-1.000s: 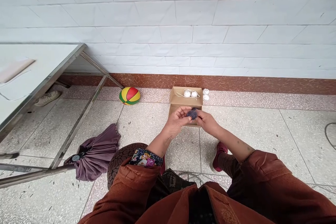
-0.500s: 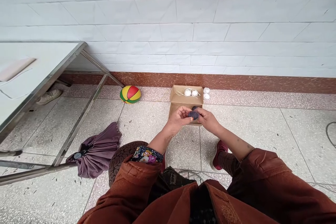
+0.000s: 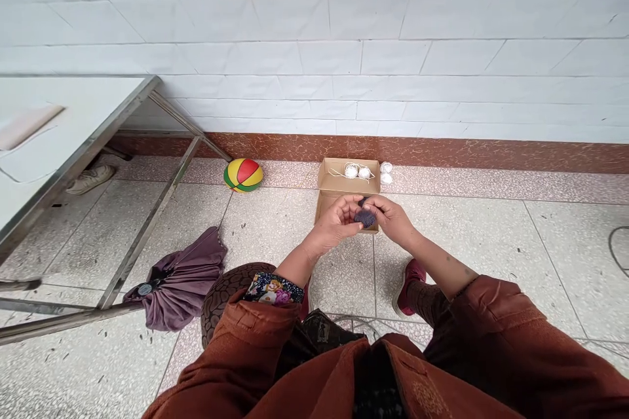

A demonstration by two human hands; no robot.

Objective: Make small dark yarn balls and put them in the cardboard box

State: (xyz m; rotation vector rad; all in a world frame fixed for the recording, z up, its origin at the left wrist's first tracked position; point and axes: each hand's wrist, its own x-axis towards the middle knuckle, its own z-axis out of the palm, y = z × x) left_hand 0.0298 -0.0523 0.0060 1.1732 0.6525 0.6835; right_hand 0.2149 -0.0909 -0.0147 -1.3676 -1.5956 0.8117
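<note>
A small dark purple-grey ball of yarn (image 3: pixel 364 218) is pinched between my two hands, above the near half of an open cardboard box (image 3: pixel 323 204). My left hand (image 3: pixel 337 221) grips it from the left, and my right hand (image 3: pixel 390 218) has thumb and fingers closed on its right side. Another dark piece (image 3: pixel 362 201) shows just behind the ball, partly hidden by my fingers. Two white balls of yarn (image 3: pixel 351 171) with loose strands lie in the box's far part. Two more white balls (image 3: pixel 386 173) sit on the floor beside its right edge.
A red, yellow and green ball (image 3: pixel 244 175) rests by the wall, left of the box. A metal-framed table (image 3: pixel 122 105) stands at left, with a folded purple umbrella (image 3: pixel 189 281) near its leg. A cable (image 3: pixel 618 252) lies at far right.
The dark ball has turned slightly between my fingers and shifted a little to the right. Both hands stay over the box.
</note>
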